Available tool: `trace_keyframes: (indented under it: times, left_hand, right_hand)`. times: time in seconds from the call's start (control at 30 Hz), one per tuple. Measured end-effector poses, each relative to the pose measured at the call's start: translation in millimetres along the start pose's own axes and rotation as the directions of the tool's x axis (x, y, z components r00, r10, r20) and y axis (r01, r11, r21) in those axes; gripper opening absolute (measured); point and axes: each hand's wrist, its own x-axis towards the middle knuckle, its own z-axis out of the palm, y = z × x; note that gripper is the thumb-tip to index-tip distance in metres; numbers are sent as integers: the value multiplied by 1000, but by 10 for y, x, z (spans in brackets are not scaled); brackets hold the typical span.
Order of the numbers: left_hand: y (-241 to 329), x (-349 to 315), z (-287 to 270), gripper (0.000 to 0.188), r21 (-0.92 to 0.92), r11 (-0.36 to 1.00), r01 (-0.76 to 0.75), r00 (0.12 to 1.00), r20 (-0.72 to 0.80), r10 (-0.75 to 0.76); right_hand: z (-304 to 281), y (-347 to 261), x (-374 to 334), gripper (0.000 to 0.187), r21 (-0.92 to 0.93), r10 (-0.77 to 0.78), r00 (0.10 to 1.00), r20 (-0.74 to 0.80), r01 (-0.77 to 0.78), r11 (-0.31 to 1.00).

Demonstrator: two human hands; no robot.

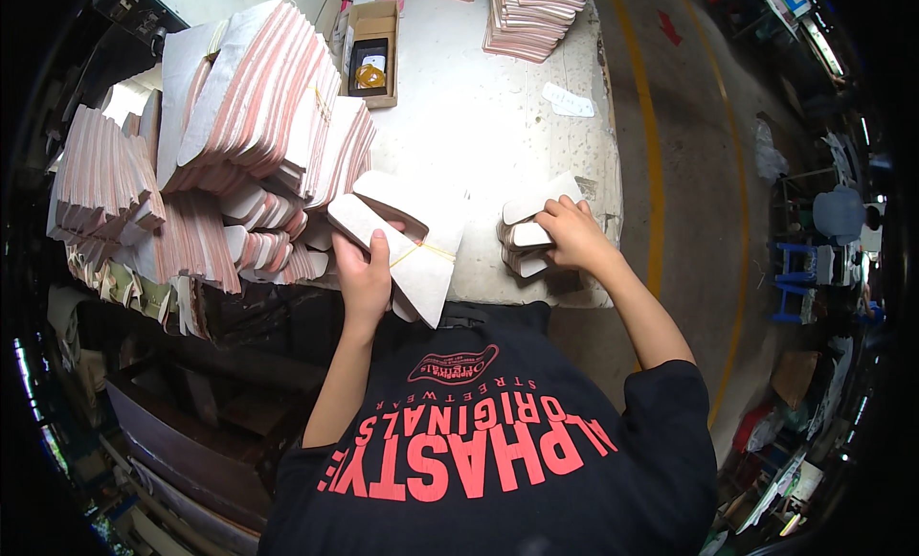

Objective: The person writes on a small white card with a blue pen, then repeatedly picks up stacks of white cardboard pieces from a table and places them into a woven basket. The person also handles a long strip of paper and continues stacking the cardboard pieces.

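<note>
Near the table's front edge, my left hand grips a bundle of white cut pieces, thumb on top and the other fingers mostly hidden beneath. A thin yellowish rubber band goes round this bundle, whose pointed end hangs toward my body. To the right, my right hand is closed on the edge of a small stack of white round-ended pieces, its fingertips bent over them. These pieces lie fanned, one over another, by the table's right corner.
Tall piles of white-and-pink layered pieces crowd the left side. A cardboard box stands behind them. Another layered stack sits at the far right of the white table, with loose white slips nearer. Beyond the right edge lies a yellow-lined floor.
</note>
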Motion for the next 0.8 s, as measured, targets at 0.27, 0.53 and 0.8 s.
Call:
trace_keyframes:
  times: [0.27,0.53,0.8]
  left_hand:
    - [19,-9,12,41,-23,1000,7,1000,8,-7]
    - [29,1,3,45,33,999,15,1000,5,-15]
    - [46,-13,22,42,55,998,-8,1000,5,7]
  right_hand:
    - [-82,301,-85,44,345,-114,992,-51,124,930]
    - [-25,143,-255,67,44,-281,959,40,279,959]
    - [62,226,-159,64,-30,-210,972,-101,208,978]
